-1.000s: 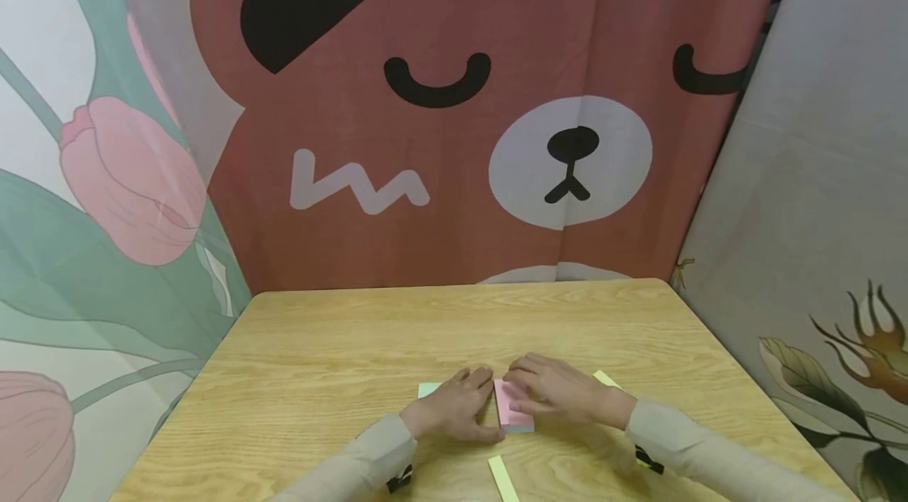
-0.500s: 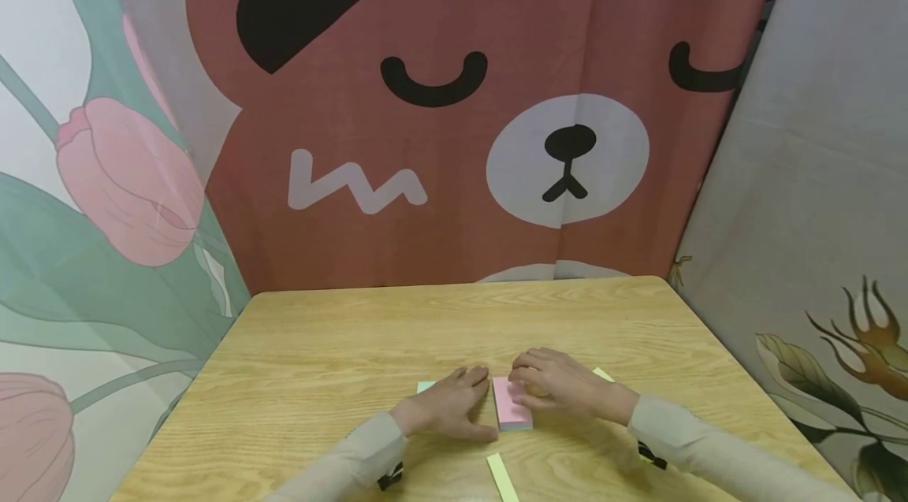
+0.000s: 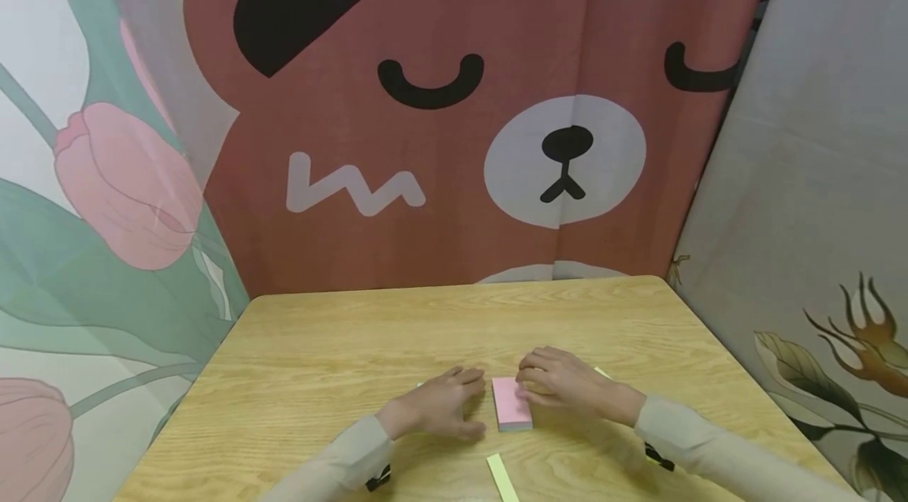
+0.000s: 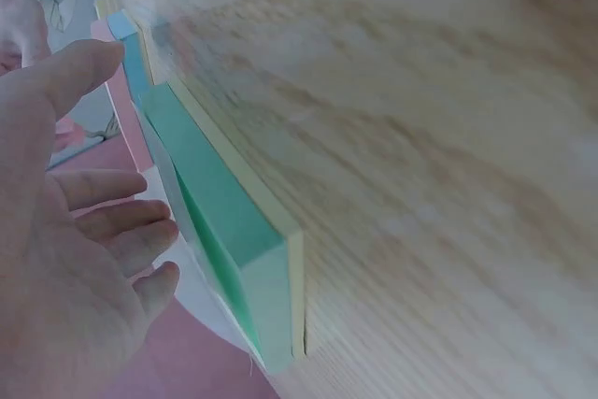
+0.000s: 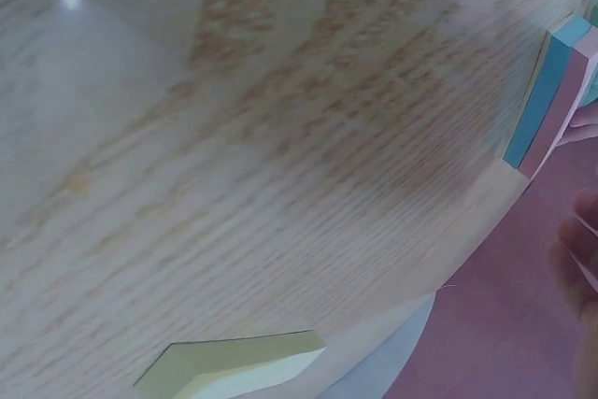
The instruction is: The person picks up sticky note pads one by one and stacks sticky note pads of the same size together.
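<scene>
A stack of sticky-note pads, pink (image 3: 511, 401) on top and blue (image 5: 544, 91) beneath, lies on the table between the hands. My left hand (image 3: 434, 406) is to its left, a gap between them, with fingers relaxed and holding nothing. Beneath that hand lies a green sticky-note pad (image 4: 224, 193) on a pale yellow layer, its top sheet slightly lifted; the head view mostly hides it. To the right, my right hand (image 3: 571, 385) has loosely bent fingers, and its fingertips overlap the pink pad's right edge in the head view. Nothing shows in its grasp.
A narrow yellow pad (image 3: 502, 477) lies near the front of the wooden table (image 3: 340, 344). Another yellow pad (image 5: 234, 366) is partly hidden behind the right forearm in the head view. Printed cloths (image 3: 426, 250) hang behind the table and at both sides.
My left hand has drawn away leftward from the pink and blue stack, widening the gap. The right hand has shifted slightly right, uncovering more of the pink pad. The stack stays in place.
</scene>
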A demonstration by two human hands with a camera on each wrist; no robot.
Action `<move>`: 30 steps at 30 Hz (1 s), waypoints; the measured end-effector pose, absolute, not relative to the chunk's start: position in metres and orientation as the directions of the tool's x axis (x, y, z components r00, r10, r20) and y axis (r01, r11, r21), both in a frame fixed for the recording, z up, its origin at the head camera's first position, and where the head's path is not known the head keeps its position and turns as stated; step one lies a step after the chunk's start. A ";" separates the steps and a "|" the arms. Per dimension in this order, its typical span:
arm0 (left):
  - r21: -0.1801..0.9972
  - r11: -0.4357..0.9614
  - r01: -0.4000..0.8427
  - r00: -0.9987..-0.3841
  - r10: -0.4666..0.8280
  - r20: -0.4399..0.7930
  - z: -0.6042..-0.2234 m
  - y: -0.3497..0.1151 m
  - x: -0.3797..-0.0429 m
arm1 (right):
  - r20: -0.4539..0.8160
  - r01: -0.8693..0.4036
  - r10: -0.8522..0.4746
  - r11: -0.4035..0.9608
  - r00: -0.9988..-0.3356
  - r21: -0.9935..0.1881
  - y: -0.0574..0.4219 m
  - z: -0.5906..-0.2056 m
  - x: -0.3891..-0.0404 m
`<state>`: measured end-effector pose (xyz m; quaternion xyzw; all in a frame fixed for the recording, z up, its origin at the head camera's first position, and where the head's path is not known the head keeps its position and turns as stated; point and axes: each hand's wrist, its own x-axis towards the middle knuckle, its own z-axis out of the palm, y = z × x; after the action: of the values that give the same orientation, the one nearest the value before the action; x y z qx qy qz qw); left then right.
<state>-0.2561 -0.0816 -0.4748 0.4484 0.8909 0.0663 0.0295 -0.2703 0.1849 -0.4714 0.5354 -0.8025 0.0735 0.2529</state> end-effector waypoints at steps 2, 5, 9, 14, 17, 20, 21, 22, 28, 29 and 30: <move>0.160 0.592 0.790 -0.600 0.800 0.003 -0.475 -0.084 -0.255 | 0.495 -0.897 -0.821 0.411 -0.285 0.164 0.186 -0.472 -0.270; 0.180 0.589 0.788 -0.600 0.800 0.007 -0.475 -0.087 -0.254 | 0.513 -0.897 -0.817 0.402 -0.263 0.182 0.188 -0.472 -0.269; 0.184 0.572 0.799 -0.587 0.808 0.036 -0.473 -0.090 -0.252 | 0.529 -0.897 -0.810 0.401 -0.253 0.186 0.189 -0.469 -0.267; 0.182 0.540 0.822 -0.559 0.826 0.074 -0.472 -0.095 -0.253 | 0.533 -0.892 -0.808 0.407 -0.251 0.198 0.191 -0.466 -0.266; 0.180 0.528 0.830 -0.549 0.831 0.092 -0.471 -0.097 -0.251 | 0.540 -0.888 -0.805 0.410 -0.245 0.210 0.193 -0.467 -0.266; 0.172 0.518 0.838 -0.539 0.835 0.110 -0.472 -0.100 -0.249 | 0.554 -0.878 -0.799 0.419 -0.235 0.232 0.195 -0.470 -0.267; 0.173 0.516 0.839 -0.537 0.836 0.111 -0.472 -0.100 -0.248 | 0.557 -0.873 -0.796 0.426 -0.236 0.239 0.196 -0.470 -0.267; 0.169 0.510 0.843 -0.531 0.839 0.117 -0.472 -0.101 -0.248 | 0.559 -0.868 -0.794 0.433 -0.238 0.245 0.197 -0.470 -0.267; 0.162 0.473 0.866 -0.496 0.854 0.155 -0.474 -0.105 -0.246 | 0.537 -0.849 -0.788 0.477 -0.301 0.225 0.204 -0.469 -0.265; 0.163 0.467 0.869 -0.490 0.857 0.162 -0.474 -0.105 -0.246 | 0.531 -0.849 -0.787 0.483 -0.314 0.214 0.205 -0.469 -0.265; 0.167 0.461 0.871 -0.486 0.857 0.168 -0.474 -0.105 -0.246 | 0.527 -0.848 -0.785 0.488 -0.325 0.205 0.206 -0.469 -0.264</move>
<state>-0.2458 -0.1052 -0.4743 0.5059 0.8543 0.1156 -0.0298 -0.2643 0.2062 -0.4688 0.5028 -0.8121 0.0542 0.2911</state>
